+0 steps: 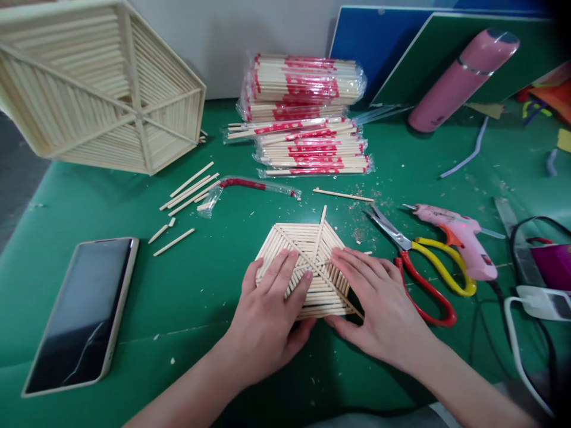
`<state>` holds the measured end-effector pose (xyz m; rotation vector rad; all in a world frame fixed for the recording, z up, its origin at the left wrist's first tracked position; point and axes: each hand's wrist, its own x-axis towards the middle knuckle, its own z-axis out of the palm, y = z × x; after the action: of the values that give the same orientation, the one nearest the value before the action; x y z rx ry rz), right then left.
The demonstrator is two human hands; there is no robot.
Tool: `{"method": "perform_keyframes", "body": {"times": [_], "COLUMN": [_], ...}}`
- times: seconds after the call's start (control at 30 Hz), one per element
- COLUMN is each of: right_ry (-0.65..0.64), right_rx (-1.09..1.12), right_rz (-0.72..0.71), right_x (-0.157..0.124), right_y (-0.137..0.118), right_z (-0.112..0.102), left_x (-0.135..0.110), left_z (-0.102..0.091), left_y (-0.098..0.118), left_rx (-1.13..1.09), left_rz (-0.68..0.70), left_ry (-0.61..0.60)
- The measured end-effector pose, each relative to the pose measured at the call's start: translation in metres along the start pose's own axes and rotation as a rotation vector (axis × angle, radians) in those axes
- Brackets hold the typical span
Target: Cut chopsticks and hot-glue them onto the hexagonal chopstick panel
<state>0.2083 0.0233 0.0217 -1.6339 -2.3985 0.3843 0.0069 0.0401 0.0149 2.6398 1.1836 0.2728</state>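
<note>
Head view: your left hand (267, 306) lies unclenched, fingers extended over the left side of the hexagonal wooden-stick panel (321, 276), at lower centre of the frame; your right hand (383, 300), likewise unclenched, touches its right side. At right, red-and-yellow-handled scissors (405, 242) lie beside a pink glue gun (464, 235).

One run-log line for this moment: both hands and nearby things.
left hand: on stick hexagon | right hand: on its right side | rightward: scissors, glue gun | leftward: phone | behind: wrapped sticks
</note>
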Motion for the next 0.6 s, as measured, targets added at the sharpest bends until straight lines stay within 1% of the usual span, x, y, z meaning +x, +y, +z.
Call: {"method": "perform_keyframes", "body": {"times": [0.17,0.33,0.47,0.6], "right_ry": [-0.003,0.061,0.042,0.037], "right_rx": [-0.006,-0.01,-0.007,-0.038], "right_rz": [-0.011,-0.009,-0.086,-0.14], "right_x": [0.001,0.004,0.007,0.011], "right_y": [-0.003,-0.01,-0.019,-0.024], "right_z": [-0.003,-0.011,-0.016,-0.014], "left_x": [-0.001,-0.005,-0.008,-0.008], "left_z": [-0.003,-0.002,0.001,0.003], "left_y": [-0.002,-0.002,-0.002,-0.003], "left_rx": [-0.039,-0.052,-0.058,-0.068], "left_rz": [0.008,0.005,0.009,0.022], "left_ry": [-0.032,-0.021,0.025,0.054]}}
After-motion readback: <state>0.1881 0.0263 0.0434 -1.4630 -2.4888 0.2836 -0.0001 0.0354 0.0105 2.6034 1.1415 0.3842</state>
